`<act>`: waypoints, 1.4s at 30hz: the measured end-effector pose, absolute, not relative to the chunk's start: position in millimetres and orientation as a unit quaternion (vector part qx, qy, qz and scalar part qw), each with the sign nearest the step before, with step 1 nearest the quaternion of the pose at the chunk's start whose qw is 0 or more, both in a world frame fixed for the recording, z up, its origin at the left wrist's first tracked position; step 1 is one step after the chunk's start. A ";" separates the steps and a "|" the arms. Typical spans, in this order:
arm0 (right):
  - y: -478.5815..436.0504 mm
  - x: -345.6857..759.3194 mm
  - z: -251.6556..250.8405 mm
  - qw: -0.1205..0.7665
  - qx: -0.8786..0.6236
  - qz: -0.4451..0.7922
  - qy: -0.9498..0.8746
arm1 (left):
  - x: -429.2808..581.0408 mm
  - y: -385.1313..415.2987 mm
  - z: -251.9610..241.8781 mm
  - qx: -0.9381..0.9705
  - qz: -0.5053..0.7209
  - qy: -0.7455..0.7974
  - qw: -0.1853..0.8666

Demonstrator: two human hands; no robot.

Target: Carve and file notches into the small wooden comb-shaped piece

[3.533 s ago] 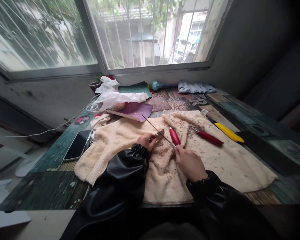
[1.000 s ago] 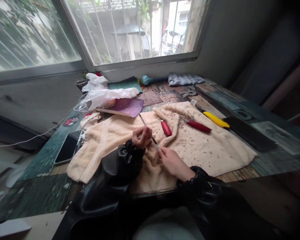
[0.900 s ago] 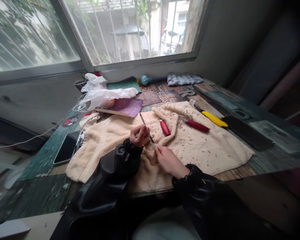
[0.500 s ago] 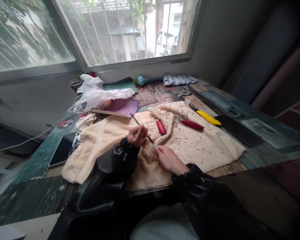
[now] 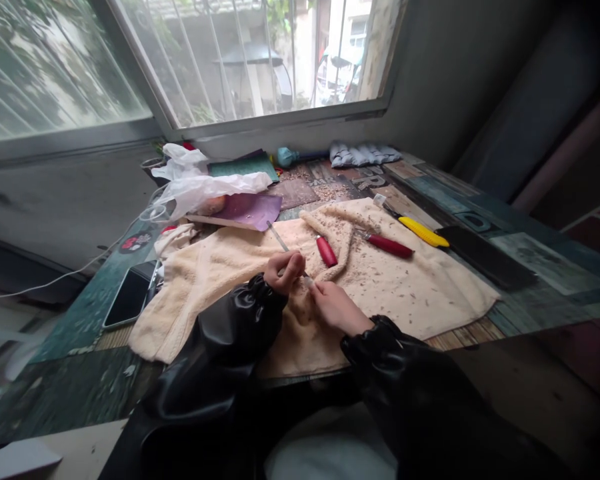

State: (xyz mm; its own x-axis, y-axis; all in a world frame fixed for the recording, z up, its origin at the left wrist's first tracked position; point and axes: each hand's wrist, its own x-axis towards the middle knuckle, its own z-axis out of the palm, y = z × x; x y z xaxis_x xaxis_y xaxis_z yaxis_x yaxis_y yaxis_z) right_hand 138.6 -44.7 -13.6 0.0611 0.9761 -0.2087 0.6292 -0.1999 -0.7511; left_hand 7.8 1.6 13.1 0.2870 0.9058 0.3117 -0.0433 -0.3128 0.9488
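My right hand (image 5: 337, 307) is closed on the pale end of a narrow metal file (image 5: 276, 235), which slants away to the upper left. Its shaft passes at my left hand (image 5: 285, 270), whose fingers are curled tight. A small light-coloured bit shows between those fingers, too hidden to name. Both hands are close together over a cream towel (image 5: 205, 267) strewn with wood shavings. Beyond them on the towel lie a short red handle (image 5: 326, 251) and a red-handled carving tool (image 5: 390, 245).
A yellow-handled tool (image 5: 423, 231) lies by a black flat object (image 5: 485, 257) on the right. To the left is a phone (image 5: 130, 293). Behind the towel are a purple sheet (image 5: 250, 208), a white plastic bag (image 5: 215, 190), a green mat (image 5: 245, 168) and a grey padded bundle (image 5: 365, 155).
My hands have drawn closer together, so less of the file's shaft shows between them. The whole view has shifted slightly.
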 end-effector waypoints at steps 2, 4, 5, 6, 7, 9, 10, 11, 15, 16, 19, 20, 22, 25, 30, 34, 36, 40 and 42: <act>-44.0 138.2 -13.7 0.239 -0.689 0.355 -0.586 | 10.5 5.0 10.4 0.637 0.505 0.317 0.488; -48.5 139.1 -13.6 0.233 -0.690 0.352 -0.587 | 11.6 7.9 8.9 0.633 0.510 0.311 0.493; -51.3 139.5 -13.4 0.230 -0.692 0.351 -0.587 | 11.2 8.6 8.4 0.632 0.510 0.311 0.494; -53.6 139.7 -13.2 0.228 -0.694 0.349 -0.587 | 10.2 8.8 8.2 0.630 0.512 0.309 0.495; -54.8 139.5 -13.0 0.226 -0.695 0.348 -0.587 | 8.8 8.7 8.3 0.628 0.515 0.306 0.496; -53.5 138.1 -12.9 0.224 -0.696 0.344 -0.589 | 6.6 8.7 9.3 0.625 0.521 0.299 0.499; -51.5 137.3 -13.1 0.223 -0.696 0.342 -0.590 | 6.4 9.5 10.1 0.623 0.523 0.296 0.500; -49.5 136.8 -13.4 0.222 -0.697 0.341 -0.591 | 7.2 11.1 10.9 0.623 0.525 0.292 0.502; -48.7 140.6 -14.7 0.217 -0.699 0.335 -0.593 | 17.0 23.2 11.6 0.626 0.520 0.284 0.507; -50.2 142.1 -14.8 0.216 -0.699 0.335 -0.593 | 19.4 26.3 10.7 0.632 0.514 0.280 0.509; -51.1 143.9 -14.0 0.214 -0.698 0.337 -0.595 | 21.9 31.4 6.6 0.657 0.482 0.263 0.516; -49.3 143.1 -13.7 0.215 -0.698 0.337 -0.594 | 21.5 31.8 5.2 0.664 0.474 0.259 0.517; -44.4 140.5 -13.2 0.218 -0.700 0.334 -0.592 | 20.8 31.7 2.8 0.666 0.475 0.259 0.514; -42.1 138.1 -12.8 0.219 -0.700 0.334 -0.593 | 22.4 34.7 -0.9 0.661 0.486 0.257 0.511; -55.1 136.7 -9.2 0.215 -0.696 0.333 -0.599 | 25.3 54.9 -10.1 0.655 0.503 0.203 0.527; -52.3 131.2 -6.1 0.216 -0.687 0.332 -0.610 | 21.6 68.2 -13.4 0.641 0.516 0.149 0.549; -47.6 132.1 -8.0 0.212 -0.690 0.328 -0.610 | 20.7 70.8 -13.1 0.625 0.527 0.140 0.558; -44.2 142.1 -14.6 0.197 -0.701 0.321 -0.606 | 22.3 71.2 -14.3 0.640 0.514 0.140 0.554; -46.1 145.8 -15.3 0.192 -0.705 0.315 -0.606 | 22.7 70.7 -15.5 0.648 0.507 0.142 0.550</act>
